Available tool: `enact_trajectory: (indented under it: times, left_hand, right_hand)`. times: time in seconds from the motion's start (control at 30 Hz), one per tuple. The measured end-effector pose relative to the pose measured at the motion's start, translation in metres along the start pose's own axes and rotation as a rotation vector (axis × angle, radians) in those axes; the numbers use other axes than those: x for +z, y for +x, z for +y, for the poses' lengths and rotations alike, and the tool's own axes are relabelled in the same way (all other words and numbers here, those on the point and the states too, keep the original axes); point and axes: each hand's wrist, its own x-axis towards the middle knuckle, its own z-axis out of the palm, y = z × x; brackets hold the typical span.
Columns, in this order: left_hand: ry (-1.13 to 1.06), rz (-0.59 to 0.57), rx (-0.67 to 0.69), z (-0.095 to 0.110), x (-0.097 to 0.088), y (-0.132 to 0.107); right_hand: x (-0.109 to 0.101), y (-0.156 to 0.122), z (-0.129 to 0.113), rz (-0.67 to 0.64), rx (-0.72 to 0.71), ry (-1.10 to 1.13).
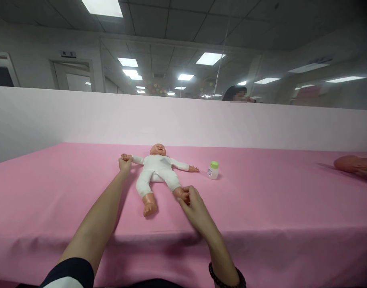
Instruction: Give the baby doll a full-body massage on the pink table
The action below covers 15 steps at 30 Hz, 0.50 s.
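A baby doll (157,166) with a white cloth body lies on its back on the pink-covered table (261,200), head toward the far side. My left hand (125,163) is closed around the doll's hand at the left of the view. At its foot on the right side, my right hand (193,200) grips with thumb and fingers. The other foot (150,206) rests free on the cloth, and the doll's other arm stretches out to the right. Just beyond that arm stands a small clear jar (213,173) with a green lid, upright and touched by neither hand.
A second doll (353,164) shows in part at the right edge of the table. Behind the table rises a low white wall (183,122) with glass above it. Past the glass, part of a person's head (235,94) is visible. The table's front edge runs beneath my forearms.
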Motion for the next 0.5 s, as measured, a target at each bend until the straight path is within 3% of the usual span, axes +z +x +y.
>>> enact_trajectory:
  times: [0.07, 0.13, 0.2, 0.27, 0.37, 0.5]
  left_hand:
    - [-0.031, -0.014, 0.063, 0.012, 0.011, -0.010]
    - [-0.026, -0.157, 0.252, 0.024, 0.023, -0.023]
    - [0.062, -0.349, 0.451, 0.031, 0.030, -0.035]
    - [0.159, -0.429, 0.551, 0.032, 0.031, -0.040]
    - [0.108, -0.307, 0.515, 0.023, 0.022, -0.032]
    - [-0.058, 0.014, 0.162, 0.006, 0.008, -0.007]
  right_hand:
    - [0.013, 0.023, -0.010, 0.034, -0.072, 0.038]
    - [0.029, 0.058, -0.026, 0.101, -0.154, 0.048]
    - [0.042, 0.089, -0.042, 0.069, -0.196, -0.006]
    - [0.049, 0.104, -0.052, 0.023, -0.198, -0.043]
    - [0.040, 0.090, -0.052, 0.037, -0.170, -0.036]
    - [0.010, 0.033, -0.028, 0.109, -0.031, 0.004]
